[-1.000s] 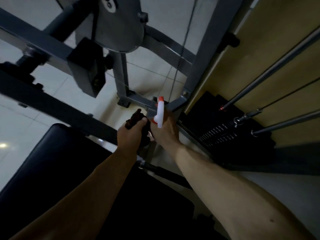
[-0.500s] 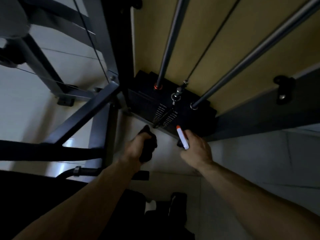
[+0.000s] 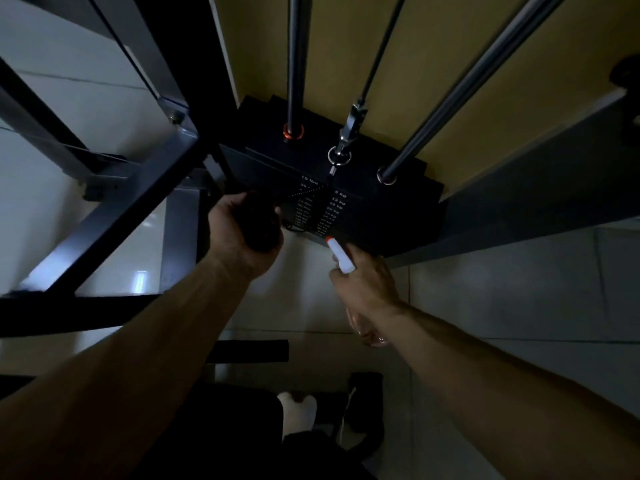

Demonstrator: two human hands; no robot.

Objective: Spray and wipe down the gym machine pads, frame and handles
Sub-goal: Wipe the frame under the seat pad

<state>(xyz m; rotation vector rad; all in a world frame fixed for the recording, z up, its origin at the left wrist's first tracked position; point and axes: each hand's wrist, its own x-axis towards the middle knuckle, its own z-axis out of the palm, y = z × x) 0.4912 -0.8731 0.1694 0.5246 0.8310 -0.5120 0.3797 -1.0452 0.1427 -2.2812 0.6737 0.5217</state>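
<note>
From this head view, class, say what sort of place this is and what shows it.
Most likely a gym: a black weight stack labelled in lbs and kg, steel guide rods running into it, and a grey machine frame on a tiled floor.

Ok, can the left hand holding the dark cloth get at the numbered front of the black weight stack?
Probably yes. The left hand, gripping the dark cloth, is right beside the black weight stack, with nothing between them. The right hand holds a white spray bottle off to the side.
</note>
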